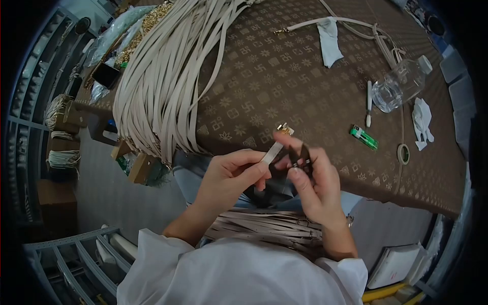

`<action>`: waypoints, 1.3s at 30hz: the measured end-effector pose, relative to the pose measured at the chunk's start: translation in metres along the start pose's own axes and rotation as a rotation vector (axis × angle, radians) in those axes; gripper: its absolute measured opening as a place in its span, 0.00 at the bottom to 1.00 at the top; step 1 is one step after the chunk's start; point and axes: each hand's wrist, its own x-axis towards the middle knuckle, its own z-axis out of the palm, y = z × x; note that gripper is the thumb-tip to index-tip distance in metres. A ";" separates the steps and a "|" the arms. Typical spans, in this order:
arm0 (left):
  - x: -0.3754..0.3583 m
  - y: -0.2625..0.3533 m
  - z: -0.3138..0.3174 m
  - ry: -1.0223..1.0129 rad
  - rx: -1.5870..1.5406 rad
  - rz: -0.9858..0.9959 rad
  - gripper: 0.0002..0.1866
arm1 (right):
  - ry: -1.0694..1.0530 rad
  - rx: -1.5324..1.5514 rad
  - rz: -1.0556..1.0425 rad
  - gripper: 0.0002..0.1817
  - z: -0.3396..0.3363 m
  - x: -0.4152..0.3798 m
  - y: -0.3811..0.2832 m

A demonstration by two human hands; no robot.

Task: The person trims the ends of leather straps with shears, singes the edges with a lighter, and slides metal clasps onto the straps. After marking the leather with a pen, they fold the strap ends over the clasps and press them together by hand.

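Note:
Between the thumb and fingers of my left hand point(231, 178) is the end of a pale beige strap point(272, 153). At the strap's far tip sits a small gold metal clasp point(285, 129), just over the table's edge. My right hand point(320, 183) is closed round a small dark tool that looks like black scissors point(304, 158). Its index finger reaches across to the strap near the clasp. The lower part of the tool and the strap's continuation are partly hidden by the hands. Several similar straps point(264, 226) lie across my lap.
A thick bundle of beige straps point(162, 76) hangs over the table's left edge. On the patterned brown cloth point(244, 76) are a plastic bottle point(399, 86), a green lighter point(364, 137), a white marker point(369, 104), a tape roll point(403, 153) and crumpled tissues point(329, 43).

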 end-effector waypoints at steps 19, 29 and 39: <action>-0.009 0.001 0.014 0.096 0.079 0.069 0.07 | 0.182 -0.754 -0.203 0.21 0.004 -0.034 0.007; -0.011 0.000 0.015 0.093 0.031 0.053 0.08 | 0.222 -0.855 -0.240 0.21 0.007 -0.035 0.007; -0.011 0.000 0.015 0.084 -0.046 0.032 0.08 | 0.222 -0.917 -0.229 0.21 0.008 -0.037 0.003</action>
